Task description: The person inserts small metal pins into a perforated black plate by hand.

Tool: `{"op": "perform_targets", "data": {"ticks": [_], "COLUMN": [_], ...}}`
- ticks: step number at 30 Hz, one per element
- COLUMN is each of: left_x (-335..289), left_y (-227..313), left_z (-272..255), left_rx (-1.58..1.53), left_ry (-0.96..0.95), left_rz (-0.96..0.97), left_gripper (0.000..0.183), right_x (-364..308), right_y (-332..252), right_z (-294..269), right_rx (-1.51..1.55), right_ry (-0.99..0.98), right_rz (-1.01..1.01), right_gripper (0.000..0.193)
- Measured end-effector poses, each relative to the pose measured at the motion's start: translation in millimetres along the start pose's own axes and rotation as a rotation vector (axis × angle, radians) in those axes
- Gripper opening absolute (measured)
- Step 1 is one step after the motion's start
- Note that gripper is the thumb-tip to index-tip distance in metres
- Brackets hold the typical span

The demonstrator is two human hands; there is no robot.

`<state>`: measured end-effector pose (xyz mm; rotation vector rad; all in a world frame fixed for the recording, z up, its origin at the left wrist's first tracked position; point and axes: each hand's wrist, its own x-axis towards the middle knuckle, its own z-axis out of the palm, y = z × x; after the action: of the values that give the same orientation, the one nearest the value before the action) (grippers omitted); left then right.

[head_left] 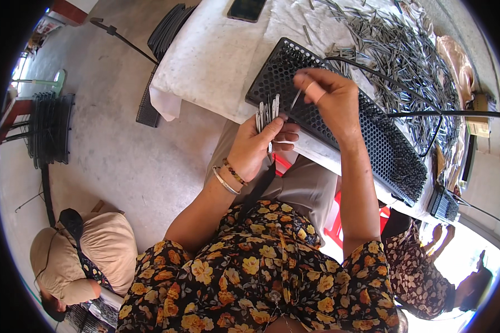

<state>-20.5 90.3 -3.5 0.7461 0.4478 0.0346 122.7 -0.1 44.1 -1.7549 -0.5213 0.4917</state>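
Seen from above, a person in a flowered top sits at a worktop (200,66) covered with white cloth. Their left hand (258,139) grips a bundle (268,114) of thin metal rods, most ends pointing up. Their right hand (334,102), fingers curled and slightly blurred, pinches a single rod (295,101) over a long black tray (366,130) full of round holes, lying slantwise along the worktop's near edge. Beyond the tray spreads a loose heap (405,66) of rods; a dark phone (246,9) lies at the far edge of view.
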Motion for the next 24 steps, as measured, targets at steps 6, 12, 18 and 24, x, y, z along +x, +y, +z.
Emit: {"op": "perform_targets", "data": {"ticks": [6, 12, 18, 24], "left_x": [0, -2, 0, -2], "left_y": [0, 1, 0, -2], "left_z": [0, 0, -1, 1], "left_rx": [0.058, 0.037, 0.003, 0.027], "left_ry": [0.008, 0.017, 0.057, 0.039], "left_rz": [-0.075, -0.054, -0.088, -0.059], "left_gripper": [0.023, 0.022, 0.022, 0.022], "right_x": [24, 25, 20, 20], "right_y": [26, 27, 22, 30], "right_z": [3, 9, 10, 11], "right_rx": [0.056, -0.047, -0.186, -0.544], "right_ry": [0.338, 0.422, 0.402, 0.334], "right_rz": [-0.26, -0.265, -0.303, -0.602], "right_gripper": [0.018, 0.016, 0.016, 0.014]}}
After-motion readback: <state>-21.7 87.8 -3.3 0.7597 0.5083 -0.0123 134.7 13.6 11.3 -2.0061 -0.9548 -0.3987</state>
